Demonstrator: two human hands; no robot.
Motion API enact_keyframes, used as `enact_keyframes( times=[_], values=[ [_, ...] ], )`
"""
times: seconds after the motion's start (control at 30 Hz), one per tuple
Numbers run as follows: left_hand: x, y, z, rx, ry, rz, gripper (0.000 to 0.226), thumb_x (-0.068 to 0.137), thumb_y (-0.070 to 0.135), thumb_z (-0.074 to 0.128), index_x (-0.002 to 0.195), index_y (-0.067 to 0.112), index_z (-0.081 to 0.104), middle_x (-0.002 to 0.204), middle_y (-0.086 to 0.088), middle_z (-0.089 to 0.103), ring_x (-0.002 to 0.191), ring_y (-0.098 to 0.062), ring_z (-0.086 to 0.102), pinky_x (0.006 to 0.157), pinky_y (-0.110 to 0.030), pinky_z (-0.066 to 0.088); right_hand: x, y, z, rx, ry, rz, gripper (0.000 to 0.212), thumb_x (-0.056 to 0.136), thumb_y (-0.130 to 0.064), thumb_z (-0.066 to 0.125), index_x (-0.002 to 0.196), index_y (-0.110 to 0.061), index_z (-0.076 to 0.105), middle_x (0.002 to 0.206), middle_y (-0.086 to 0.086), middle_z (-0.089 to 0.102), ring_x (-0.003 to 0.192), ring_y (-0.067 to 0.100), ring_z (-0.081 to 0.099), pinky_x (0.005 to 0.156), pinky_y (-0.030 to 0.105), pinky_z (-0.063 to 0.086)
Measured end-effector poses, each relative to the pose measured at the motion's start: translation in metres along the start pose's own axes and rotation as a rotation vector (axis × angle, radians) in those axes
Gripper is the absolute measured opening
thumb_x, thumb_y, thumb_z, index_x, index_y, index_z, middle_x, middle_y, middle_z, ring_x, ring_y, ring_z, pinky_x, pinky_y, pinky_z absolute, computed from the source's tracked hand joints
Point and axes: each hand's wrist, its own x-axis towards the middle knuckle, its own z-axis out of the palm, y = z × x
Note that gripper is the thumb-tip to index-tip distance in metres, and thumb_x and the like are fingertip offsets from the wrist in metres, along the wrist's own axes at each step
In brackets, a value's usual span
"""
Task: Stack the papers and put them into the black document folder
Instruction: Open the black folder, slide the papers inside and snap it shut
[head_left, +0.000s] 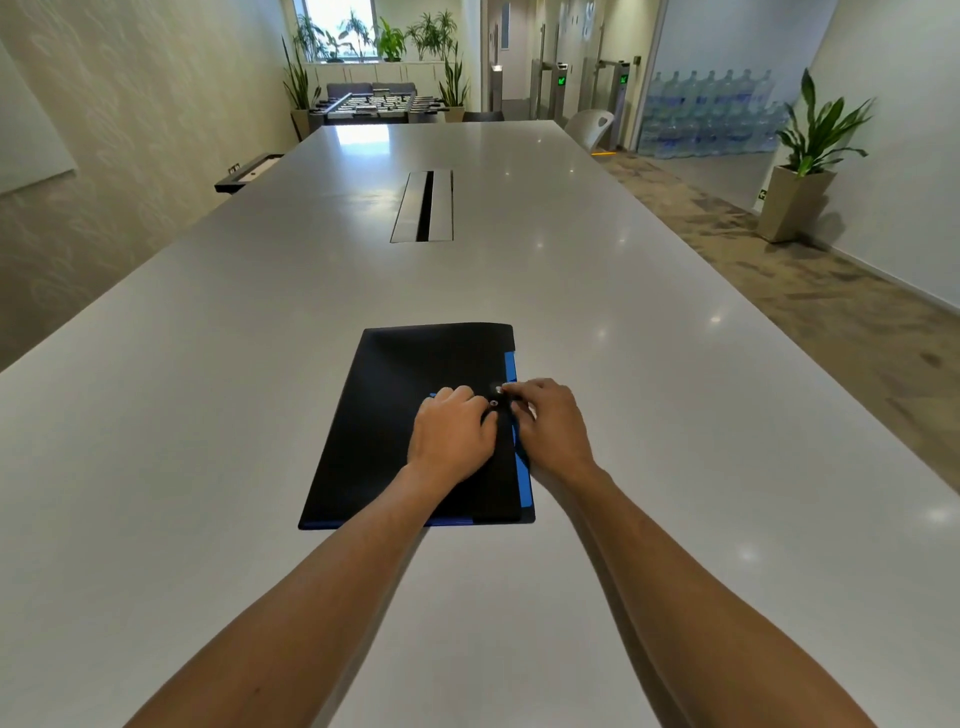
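Two bare forearms reach forward over a white table (208, 364). Left hand (449, 434) lies palm down, fingers curled, pressing on the black document folder (395, 415). Right hand (550, 423), just beside it, pinches at a small round clasp (494, 402) between both hands. Under the hands the folder lies flat and closed, with blue edging (511, 366) along its right side.
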Motion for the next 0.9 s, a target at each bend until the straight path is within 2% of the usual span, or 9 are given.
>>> enact_keyframes(
  times=[0.13,0.27,0.4,0.67,0.8,0.9],
  values=[
    [0.001,-0.005,0.005,-0.135,0.022,-0.029,0.026,0.094,0.03,0.051,0.115,0.018,0.063,0.111,0.0,0.063,0.1,-0.013,0.057,0.092,-0.032,0.043,-0.003,0.0,0.004,-0.212,-0.022,-0.111,0.035,0.092,-0.016,0.057,0.126,-0.023,0.064,0.117,0.005,0.067,0.108,0.023,0.059,0.093,0.037,0.051],
    [0.0,-0.002,0.004,-0.182,0.0,-0.035,0.043,0.096,0.025,0.052,0.137,0.013,0.049,0.142,-0.006,0.049,0.128,-0.018,0.048,0.108,-0.036,0.035,-0.005,-0.001,0.003,-0.382,-0.107,-0.123,0.042,0.093,-0.02,0.053,0.134,-0.03,0.055,0.131,0.004,0.058,0.12,0.025,0.049,0.099,0.039,0.039],
    [0.001,-0.003,0.003,-0.18,-0.075,0.019,0.034,0.1,0.024,0.044,0.129,0.016,0.059,0.138,-0.005,0.056,0.13,-0.017,0.047,0.111,-0.033,0.029,-0.005,-0.003,0.004,-0.426,-0.132,-0.103,0.045,0.092,-0.021,0.052,0.137,-0.029,0.051,0.135,0.003,0.054,0.122,0.024,0.047,0.099,0.038,0.036],
    [0.005,-0.005,0.002,-0.151,-0.131,0.053,0.034,0.1,0.025,0.042,0.127,0.015,0.06,0.135,-0.005,0.057,0.127,-0.017,0.049,0.108,-0.033,0.033,-0.004,-0.013,0.004,-0.474,-0.194,-0.064,0.041,0.094,-0.022,0.048,0.134,-0.027,0.051,0.137,0.004,0.05,0.124,0.024,0.044,0.1,0.04,0.034],
    [0.006,-0.009,-0.006,-0.225,-0.227,-0.043,0.034,0.097,0.029,0.048,0.129,0.022,0.058,0.142,-0.002,0.05,0.13,-0.018,0.045,0.107,-0.039,0.035,-0.007,-0.02,-0.002,-0.384,-0.193,0.006,0.044,0.091,-0.019,0.051,0.135,-0.028,0.052,0.134,0.006,0.052,0.12,0.024,0.048,0.099,0.039,0.039],
    [0.003,-0.022,-0.024,-0.122,-0.115,-0.199,0.038,0.092,0.036,0.055,0.128,0.024,0.059,0.143,-0.002,0.048,0.132,-0.021,0.043,0.107,-0.052,0.036,-0.012,-0.029,-0.016,-0.224,-0.124,0.179,0.039,0.092,-0.021,0.052,0.131,-0.019,0.052,0.123,0.01,0.057,0.106,0.023,0.055,0.082,0.031,0.045]
  ],
)
